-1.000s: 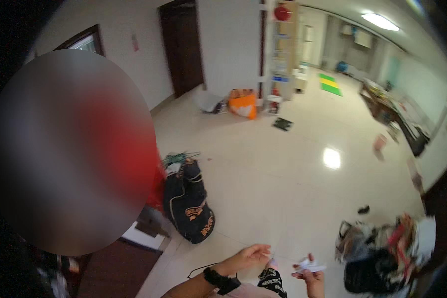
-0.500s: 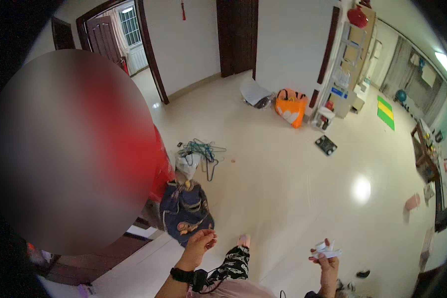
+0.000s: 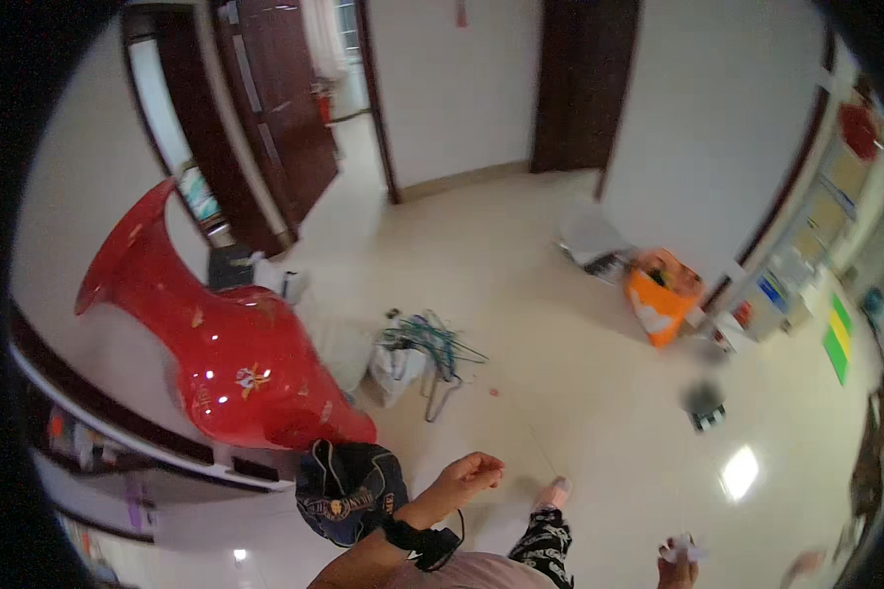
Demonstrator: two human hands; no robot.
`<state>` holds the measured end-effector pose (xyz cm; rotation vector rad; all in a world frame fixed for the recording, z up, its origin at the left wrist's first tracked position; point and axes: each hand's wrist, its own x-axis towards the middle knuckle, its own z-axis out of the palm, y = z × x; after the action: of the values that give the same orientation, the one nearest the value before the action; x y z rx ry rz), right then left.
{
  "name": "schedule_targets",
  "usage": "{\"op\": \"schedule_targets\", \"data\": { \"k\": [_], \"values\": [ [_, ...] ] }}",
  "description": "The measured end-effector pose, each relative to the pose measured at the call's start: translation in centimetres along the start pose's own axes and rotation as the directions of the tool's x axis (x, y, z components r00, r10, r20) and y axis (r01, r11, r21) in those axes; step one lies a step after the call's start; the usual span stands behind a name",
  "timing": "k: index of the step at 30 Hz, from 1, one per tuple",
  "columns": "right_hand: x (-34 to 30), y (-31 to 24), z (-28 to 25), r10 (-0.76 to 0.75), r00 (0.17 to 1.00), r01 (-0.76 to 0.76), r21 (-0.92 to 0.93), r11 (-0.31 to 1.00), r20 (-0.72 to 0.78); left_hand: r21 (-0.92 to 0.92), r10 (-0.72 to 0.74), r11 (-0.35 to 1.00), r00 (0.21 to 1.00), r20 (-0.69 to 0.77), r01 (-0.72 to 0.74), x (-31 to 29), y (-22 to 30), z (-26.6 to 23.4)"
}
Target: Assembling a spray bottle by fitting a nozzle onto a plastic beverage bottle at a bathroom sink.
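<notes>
My left hand (image 3: 471,475) reaches out over the floor with its fingers loosely curled together, and nothing shows in it. A black strap with a cable is around that wrist. Just left of this forearm lies a dark blue backpack (image 3: 349,496). At the lower right, my right hand (image 3: 680,567) is closed around a small white, crumpled-looking thing (image 3: 686,550), too blurred to name. A bare foot (image 3: 555,493) of mine, below black-and-white patterned trousers, is on the floor between the hands.
A large red vase (image 3: 250,363) stands at the left by a low cabinet. Teal clothes hangers (image 3: 427,344) and a white bag (image 3: 396,373) lie on the floor ahead. Farther right are an orange bag (image 3: 661,302), a dark scale (image 3: 705,407) and a shelf (image 3: 805,250).
The view has turned left, so the floor items shift rightward and the red vase shows whole. My left hand has moved right in view; my right hand is lower, still holding the white thing.
</notes>
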<state>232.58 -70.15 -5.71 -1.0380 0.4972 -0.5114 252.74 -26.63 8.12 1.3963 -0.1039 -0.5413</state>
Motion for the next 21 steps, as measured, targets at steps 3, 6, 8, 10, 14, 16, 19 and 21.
{"op": "schedule_targets", "data": {
  "k": [3,6,8,10,14,16,19,21],
  "values": [
    [11.5,-4.6,8.9,0.281,0.96,-0.274,-0.274,0.922,-0.016,0.02,0.022,1.0,0.982,-0.189,-0.018,8.2,1.0,-2.1],
    [17.9,-9.7,15.3,0.07,0.994,-0.019,-0.476,0.879,0.088,-0.079,-0.072,0.996,0.83,-0.554,0.033,11.4,1.8,-3.5],
    [25.9,-11.3,19.3,0.136,0.982,-0.074,-0.398,0.914,0.131,-0.212,-0.038,0.97,0.783,-0.621,-0.121,14.1,4.7,-3.7],
    [36.0,-11.6,26.0,0.157,0.956,-0.079,-0.298,0.951,0.249,-0.143,-0.008,0.983,0.741,-0.671,-0.118,17.8,7.5,-4.3],
    [49.5,-9.4,39.0,0.233,0.842,-0.145,-0.212,0.966,0.487,-0.216,-0.08,0.969,0.675,-0.733,-0.119,24.6,8.4,-6.7],
    [55.5,-8.0,47.5,0.285,0.787,-0.181,-0.236,0.955,0.547,-0.218,-0.094,0.967,0.612,-0.785,-0.13,31.4,9.7,-10.1],
    [62.1,-1.7,51.8,0.308,0.729,0.082,-0.525,0.847,0.611,-0.3,-0.189,0.95,0.6,-0.778,-0.091,37.6,10.4,-13.9],
    [62.4,-0.9,59.3,0.327,0.747,-0.183,-0.294,0.938,0.579,-0.335,-0.196,0.935,0.611,-0.767,-0.12,43.8,13.5,-17.7]
  ]
}}
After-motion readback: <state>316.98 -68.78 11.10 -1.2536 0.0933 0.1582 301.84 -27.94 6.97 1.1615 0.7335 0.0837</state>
